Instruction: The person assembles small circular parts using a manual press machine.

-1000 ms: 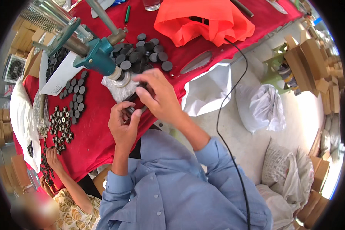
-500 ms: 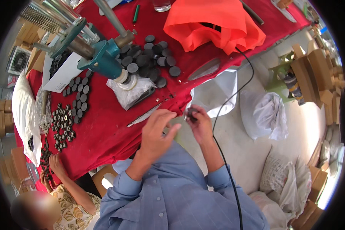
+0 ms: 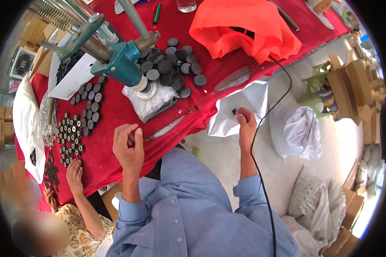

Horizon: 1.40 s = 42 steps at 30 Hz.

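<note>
My left hand [image 3: 128, 147] is over the front edge of the red-covered table, its fingers loosely bent, the thumb apart, and nothing visible in it. Out to the right, my right hand [image 3: 247, 126] hangs over the white open bag [image 3: 223, 120] at the table's side. A small dark piece [image 3: 234, 112] shows just left of its fingertips, apart from them; whether it is falling or lying in the bag I cannot tell. The green hand press [image 3: 120, 64] stands ahead, its pale round foot [image 3: 148, 91] above clear plastic film [image 3: 137, 103]. Black round discs [image 3: 165, 66] are heaped behind it.
Ring-shaped pieces [image 3: 70, 137] and smaller dark parts [image 3: 51, 171] lie at left, near a co-worker's hand [image 3: 75, 175]. An orange cloth bag [image 3: 244, 30] lies at the back. A black cable [image 3: 261, 180] runs down past my right arm. Sacks [image 3: 296, 132] stand on the floor.
My hands have parted: the left moved left to the table edge, the right moved right and up over the white bag. The dark piece has left my right fingers. The co-worker's hand shifted right.
</note>
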### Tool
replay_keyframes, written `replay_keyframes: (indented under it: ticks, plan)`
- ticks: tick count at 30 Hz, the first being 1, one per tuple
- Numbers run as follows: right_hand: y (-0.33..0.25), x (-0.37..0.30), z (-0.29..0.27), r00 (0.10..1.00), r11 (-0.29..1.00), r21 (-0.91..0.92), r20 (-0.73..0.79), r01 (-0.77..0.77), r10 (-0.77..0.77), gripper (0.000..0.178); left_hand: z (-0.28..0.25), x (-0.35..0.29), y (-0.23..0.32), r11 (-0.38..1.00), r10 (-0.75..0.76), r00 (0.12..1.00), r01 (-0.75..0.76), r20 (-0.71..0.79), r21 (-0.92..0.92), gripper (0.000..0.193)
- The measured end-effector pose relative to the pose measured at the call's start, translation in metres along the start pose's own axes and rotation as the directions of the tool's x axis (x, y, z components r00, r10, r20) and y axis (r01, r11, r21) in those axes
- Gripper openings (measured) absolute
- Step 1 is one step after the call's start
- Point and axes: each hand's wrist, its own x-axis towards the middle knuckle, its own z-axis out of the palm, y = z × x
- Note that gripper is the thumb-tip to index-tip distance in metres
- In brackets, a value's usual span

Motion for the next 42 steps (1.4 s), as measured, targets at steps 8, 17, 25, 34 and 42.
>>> replay_keyframes:
  ticks: [8, 17, 25, 34, 42]
  plan:
    - [0.025, -0.010, 0.019, 0.988, 0.997, -0.023, 0.140, 0.068, -0.064, 0.031, 0.016, 0.004, -0.011, 0.993, 0.072, 0.997, -0.070, -0.018, 0.094, 0.006]
    - [0.009, -0.033, 0.029, 0.984, 0.995, 0.098, 0.177, 0.004, -0.021, 0.033, 0.019, 0.006, -0.012, 0.969, 0.191, 0.981, -0.181, -0.046, 0.167, 0.006]
    - [0.022, -0.053, 0.053, 0.949, 0.989, 0.127, 0.315, -0.072, 0.029, 0.022, 0.014, -0.002, -0.011, 0.986, 0.101, 0.992, -0.091, -0.069, 0.137, 0.008]
    - [0.074, -0.073, 0.096, 0.734, 0.891, -0.455, 0.605, 0.002, 0.307, 0.023, -0.036, 0.008, -0.022, 0.949, -0.068, 0.970, 0.134, 0.232, -0.284, 0.011]
    - [0.036, -0.094, 0.119, 0.859, 0.869, -0.458, 0.505, 0.188, 0.080, 0.028, -0.134, 0.022, -0.099, 1.000, -0.004, 0.897, 0.001, 0.443, 0.008, 0.076]
